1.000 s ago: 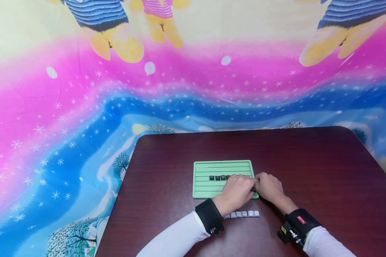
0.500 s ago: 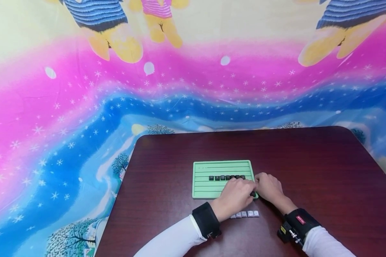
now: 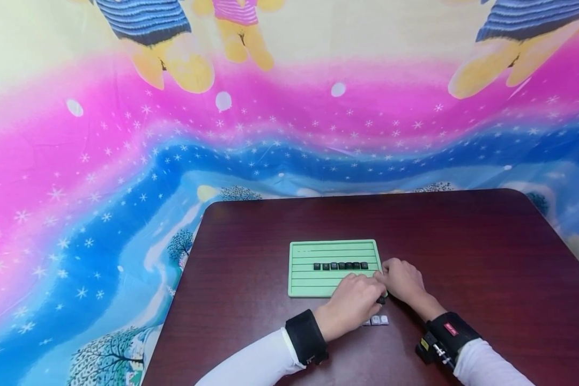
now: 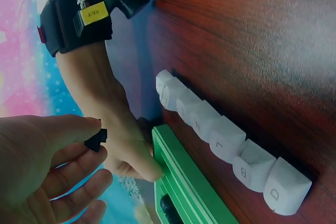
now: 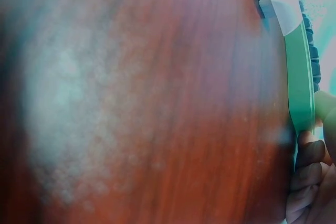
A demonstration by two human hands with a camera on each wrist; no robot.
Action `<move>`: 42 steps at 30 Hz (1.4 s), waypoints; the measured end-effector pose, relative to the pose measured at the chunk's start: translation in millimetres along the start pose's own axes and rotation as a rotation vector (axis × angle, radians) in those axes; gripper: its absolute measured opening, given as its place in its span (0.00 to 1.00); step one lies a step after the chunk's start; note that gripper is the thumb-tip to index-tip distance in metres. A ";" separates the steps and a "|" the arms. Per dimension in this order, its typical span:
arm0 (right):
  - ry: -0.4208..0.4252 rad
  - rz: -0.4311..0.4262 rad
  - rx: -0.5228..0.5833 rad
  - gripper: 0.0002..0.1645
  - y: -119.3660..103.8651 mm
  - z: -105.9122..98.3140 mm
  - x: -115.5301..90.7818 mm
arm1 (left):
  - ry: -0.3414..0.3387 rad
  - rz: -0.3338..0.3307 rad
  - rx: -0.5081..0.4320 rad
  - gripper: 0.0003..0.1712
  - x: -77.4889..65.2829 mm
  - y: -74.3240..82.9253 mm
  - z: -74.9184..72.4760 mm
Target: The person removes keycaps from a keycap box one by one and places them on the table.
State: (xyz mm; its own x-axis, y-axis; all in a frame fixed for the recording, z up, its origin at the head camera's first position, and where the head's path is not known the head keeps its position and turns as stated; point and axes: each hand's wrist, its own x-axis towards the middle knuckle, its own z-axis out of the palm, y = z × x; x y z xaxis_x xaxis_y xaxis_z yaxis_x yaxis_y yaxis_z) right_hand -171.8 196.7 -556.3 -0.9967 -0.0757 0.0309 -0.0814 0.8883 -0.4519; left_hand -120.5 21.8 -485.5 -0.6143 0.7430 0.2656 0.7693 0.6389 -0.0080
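Cartoon backdrop (image 3: 270, 118) is hanging behind your dark table (image 3: 251, 230). Green board (image 3: 309, 277) is sitting there, your right hand (image 3: 405, 281) gripping its corner. Your left hand (image 3: 349, 303) is kinda blocking a row of at least six white keycaps (image 4: 228, 135). Seven black keycaps (image 3: 341, 266) are lining the board, and you're pinching one extra black keycap (image 4: 95, 140) between thumb and finger.

Dark reddish table (image 3: 463, 241), rounded corners (image 3: 513, 197), pink and blue snowflake backdrop (image 3: 125, 134) behind, pale tabletop glare (image 4: 310, 38)

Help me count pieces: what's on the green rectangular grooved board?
Seven black square keycaps form one row. In the head view, the left hand hides anything at the near right of the board.
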 end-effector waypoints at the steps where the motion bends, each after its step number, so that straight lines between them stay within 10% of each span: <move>1: 0.001 -0.001 0.006 0.22 0.0 0.0 0.0 | -0.002 0.009 0.002 0.06 -0.7 1.1 -0.9; 42: -0.015 0.012 0.017 0.22 0.1 0.3 -0.4 | -0.101 0.247 0.099 0.05 -30.3 35.4 21.3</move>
State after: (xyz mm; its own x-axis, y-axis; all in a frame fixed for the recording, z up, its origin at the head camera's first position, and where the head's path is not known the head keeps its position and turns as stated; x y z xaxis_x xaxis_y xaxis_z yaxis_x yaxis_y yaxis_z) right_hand -171.4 196.7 -556.7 -0.9973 -0.0718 0.0117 -0.0690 0.8812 -0.4677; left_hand -78.5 26.2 -514.4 -0.4289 0.8914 0.1465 0.8798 0.4490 -0.1560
